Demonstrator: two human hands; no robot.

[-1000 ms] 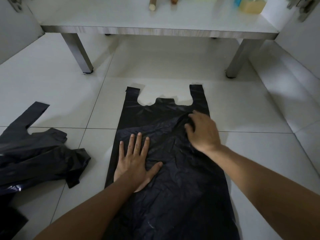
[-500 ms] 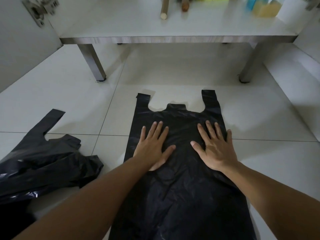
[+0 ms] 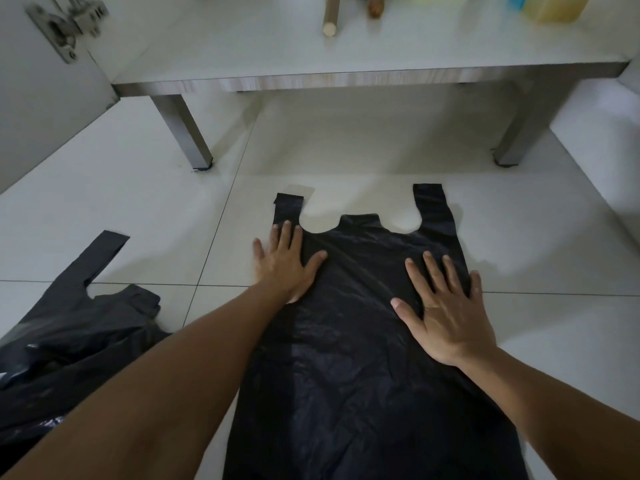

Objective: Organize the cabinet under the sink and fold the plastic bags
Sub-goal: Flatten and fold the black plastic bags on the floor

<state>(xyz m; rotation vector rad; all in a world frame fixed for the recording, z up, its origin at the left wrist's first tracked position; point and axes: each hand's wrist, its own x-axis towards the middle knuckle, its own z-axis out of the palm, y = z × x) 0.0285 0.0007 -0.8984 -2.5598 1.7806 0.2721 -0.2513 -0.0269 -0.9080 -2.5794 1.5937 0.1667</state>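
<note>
A black plastic bag [image 3: 360, 341] lies spread flat on the white tiled floor, its two handles pointing away from me. My left hand [image 3: 285, 266] rests flat with fingers apart on the bag's upper left edge, just below the left handle. On the bag's right side my right hand [image 3: 445, 313] presses palm down, fingers spread. Neither hand grips anything. A second black bag [image 3: 65, 327] lies crumpled on the floor at the left.
The cabinet's open floor [image 3: 311, 46] stands ahead on metal legs [image 3: 188, 133], with wooden handles [image 3: 330, 15] and a yellow bottle [image 3: 554, 6] on it. An open door with a hinge [image 3: 59, 32] is at the left, a wall at the right.
Both hands have slid outward and up the bag: the left to the upper left edge by the handle, the right toward the right side. The right hand opened from a pinch to flat.
</note>
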